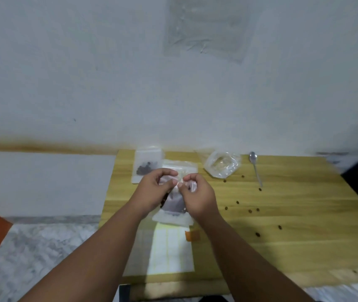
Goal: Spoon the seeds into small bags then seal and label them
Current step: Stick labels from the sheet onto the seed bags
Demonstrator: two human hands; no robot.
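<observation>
Watching this remotely, my main worry is the mouth of the small bag (pixel 173 202). If the closing strip is only partly pressed together, any tilt on the way down could send seeds out to join the loose seeds (pixel 249 211) already scattered over the table (pixel 293 247). I count roughly 10 of them to the right. A seed caught in the strip would also keep it from closing, and I cannot tell from this blurred view whether the strip is shut along its whole length. Both hands are clamped on the bag. The left hand (pixel 155 188) and the right hand (pixel 197 197) each pinch its top edge between thumb and curled fingers, thumbs almost meeting in the middle. The bag hangs below that grip, off the table, and a dark clump of seeds shows low on its left side, just beside the left wrist. That uneven load could swing the bag if 1 hand lets go early. Beyond the hands, 1 filled bag (pixel 146 166) lies at the back left, with a clear empty bag (pixel 181 165) just beside it. The crumpled plastic wrapper (pixel 221 164) and the spoon (pixel 255 168) sit further right. The label sheet (pixel 169 247) lies near me, directly under the forearms, so a careless drop of the bag could scuff it or bury it.
</observation>
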